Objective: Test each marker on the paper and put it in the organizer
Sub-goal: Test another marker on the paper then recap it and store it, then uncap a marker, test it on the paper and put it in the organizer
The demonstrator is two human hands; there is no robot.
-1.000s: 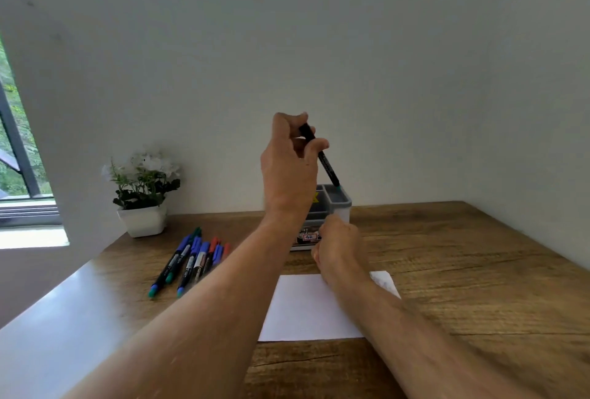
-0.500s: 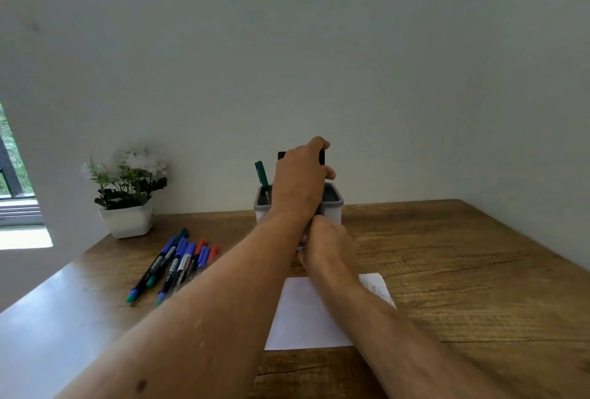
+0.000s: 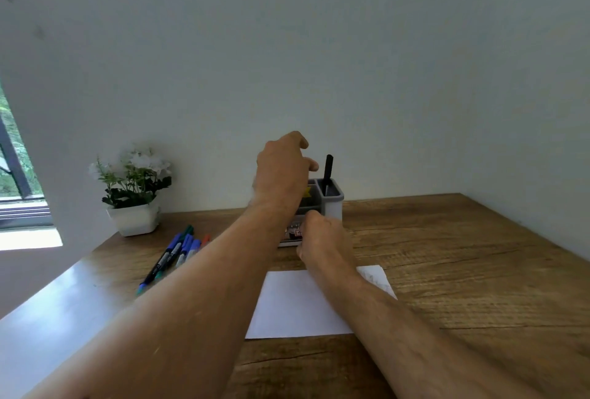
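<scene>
Desk first: your brown wood-grain desk [image 3: 447, 271] carries everything, with a white sheet of paper [image 3: 293, 306] lying flat under your right forearm. Behind it stands the small white-and-grey plastic organizer [image 3: 333, 203], and a black marker [image 3: 327, 172] stands upright in its right rear compartment, leaning slightly. Your left hand [image 3: 281, 175] hovers beside that marker with fingers loose, holding nothing. Your right hand [image 3: 319, 239] rests curled against the organizer's front; I cannot tell whether it grips anything. To the left lies a row of blue, green and red-capped markers [image 3: 178, 251], near a white potted plant [image 3: 134, 194]. Those markers should be light, stiff and smooth, so pinch one at mid-barrel; it may roll
</scene>
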